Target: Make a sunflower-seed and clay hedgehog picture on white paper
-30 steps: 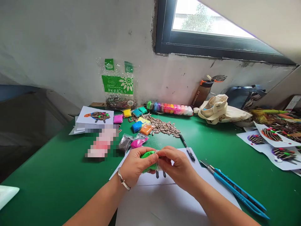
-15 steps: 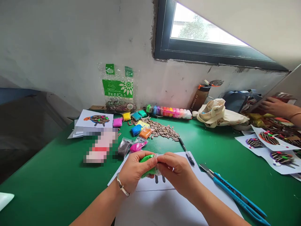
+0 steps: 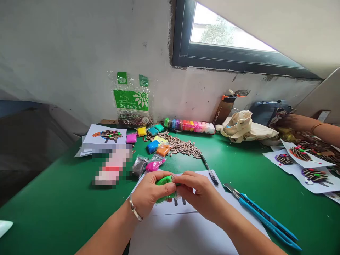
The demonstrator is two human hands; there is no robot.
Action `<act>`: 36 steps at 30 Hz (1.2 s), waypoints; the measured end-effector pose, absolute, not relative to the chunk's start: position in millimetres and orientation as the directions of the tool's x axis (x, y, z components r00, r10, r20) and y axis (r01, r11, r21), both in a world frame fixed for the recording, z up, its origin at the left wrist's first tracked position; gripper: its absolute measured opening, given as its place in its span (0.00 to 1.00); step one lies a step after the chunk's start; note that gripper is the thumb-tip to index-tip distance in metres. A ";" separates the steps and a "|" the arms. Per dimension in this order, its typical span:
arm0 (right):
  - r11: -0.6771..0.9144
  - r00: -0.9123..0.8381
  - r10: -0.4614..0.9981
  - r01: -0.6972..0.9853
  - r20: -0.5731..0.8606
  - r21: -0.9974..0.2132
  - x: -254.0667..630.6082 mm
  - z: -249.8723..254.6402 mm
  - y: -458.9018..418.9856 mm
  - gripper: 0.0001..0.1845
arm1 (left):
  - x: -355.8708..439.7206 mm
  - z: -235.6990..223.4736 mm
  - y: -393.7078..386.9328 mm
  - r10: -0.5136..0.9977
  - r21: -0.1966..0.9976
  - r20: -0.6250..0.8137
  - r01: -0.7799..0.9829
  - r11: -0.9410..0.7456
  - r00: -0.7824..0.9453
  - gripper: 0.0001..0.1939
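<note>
Between my hands is a small clear bag of bright green modelling clay. My left hand wraps round the bag, its thumb pressed on the front. With thumb and fingers my right hand pinches the clear end of the same bag. Both hands hover over white paper, where two dark drawn strokes show below the bag; my hands hide the rest of the drawing. Just beyond lie bags of magenta clay and dark grey clay.
A black pen and a blue craft knife lie to the right. Sunflower seeds are heaped behind, near more clay bags. Finished seed pictures lie at right, below another person's arm. A bottle stands by the wall.
My hands keep hold of the green clay bag, with slight finger movement at its clear end. The other person's arm at right has reached further left, towards the dark bag.
</note>
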State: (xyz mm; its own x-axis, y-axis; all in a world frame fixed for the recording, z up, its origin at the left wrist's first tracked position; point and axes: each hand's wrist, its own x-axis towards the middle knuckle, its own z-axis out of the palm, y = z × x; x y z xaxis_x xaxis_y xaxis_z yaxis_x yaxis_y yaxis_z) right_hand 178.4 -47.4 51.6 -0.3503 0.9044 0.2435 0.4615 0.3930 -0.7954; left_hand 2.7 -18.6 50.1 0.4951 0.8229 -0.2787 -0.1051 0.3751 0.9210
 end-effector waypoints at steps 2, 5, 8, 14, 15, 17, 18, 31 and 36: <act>0.401 -0.365 0.899 0.467 0.241 -0.788 179.5 53.0 -47.8 0.08 | 2.0 49.6 -18.3 0.818 0.916 -0.291 -0.104 0.388 0.495 0.21; 0.430 -0.378 0.889 0.490 0.260 -0.759 179.4 52.9 -49.0 0.08 | 1.9 49.6 -17.8 0.805 0.899 -0.322 -0.106 0.425 0.497 0.21; 0.448 -0.379 0.883 0.506 0.277 -0.737 178.4 50.5 -50.5 0.09 | 2.5 50.7 -17.6 0.798 0.889 -0.333 -0.115 0.444 0.503 0.21; 0.455 -0.369 0.881 0.498 0.295 -0.738 178.3 50.1 -50.9 0.10 | 1.7 53.5 -18.0 0.802 0.885 -0.329 -0.134 0.446 0.499 0.21; 0.461 -0.377 0.878 0.501 0.295 -0.732 178.9 51.5 -50.6 0.10 | 1.3 53.2 -18.0 0.798 0.882 -0.338 -0.129 0.454 0.500 0.21; 0.481 -0.409 0.865 0.516 0.289 -0.709 180.1 54.4 -50.2 0.10 | 0.8 52.1 -18.0 0.788 0.875 -0.360 -0.112 0.471 0.499 0.22; 0.493 -0.428 0.858 0.527 0.285 -0.692 180.6 55.4 -50.0 0.09 | 0.6 51.5 -18.0 0.782 0.872 -0.371 -0.102 0.478 0.500 0.21; 0.532 -0.379 0.846 0.554 0.375 -0.640 175.8 45.0 -52.5 0.11 | 3.0 53.1 -18.9 0.820 0.884 -0.338 -0.143 0.444 0.462 0.20; 0.466 -0.353 0.881 0.524 0.316 -0.713 176.9 48.3 -50.8 0.09 | 3.2 51.7 -19.0 0.809 0.885 -0.346 -0.120 0.449 0.475 0.21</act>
